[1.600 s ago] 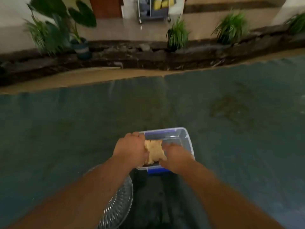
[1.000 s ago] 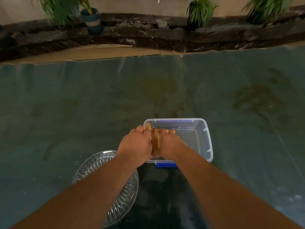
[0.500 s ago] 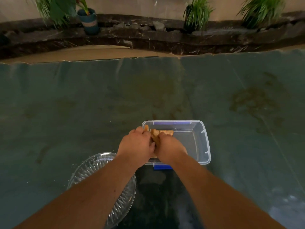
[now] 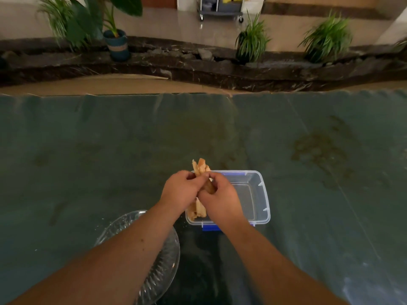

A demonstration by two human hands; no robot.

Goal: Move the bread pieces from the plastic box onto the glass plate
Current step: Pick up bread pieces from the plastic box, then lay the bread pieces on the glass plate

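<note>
A clear plastic box (image 4: 261, 194) with a blue clip stands on the green cloth in front of me. Both my hands press a stack of tan bread pieces (image 4: 200, 168) between them, held on edge above the box's left end. My left hand (image 4: 180, 192) grips the stack from the left and my right hand (image 4: 220, 199) from the right. Bread sticks out above the fingers and below the palms. A ribbed glass plate (image 4: 163, 267) lies to the lower left of the box, partly hidden under my left forearm.
The green cloth (image 4: 88, 161) covers the whole table, with brown stains at the right (image 4: 319, 150). Past the far edge run a dark stone border and potted plants (image 4: 251, 40). A wheeled cart (image 4: 220, 7) stands on the floor beyond.
My hands have closed on the bread from both sides and lifted it up out of the box; the stack now stands on edge above the box's left end.
</note>
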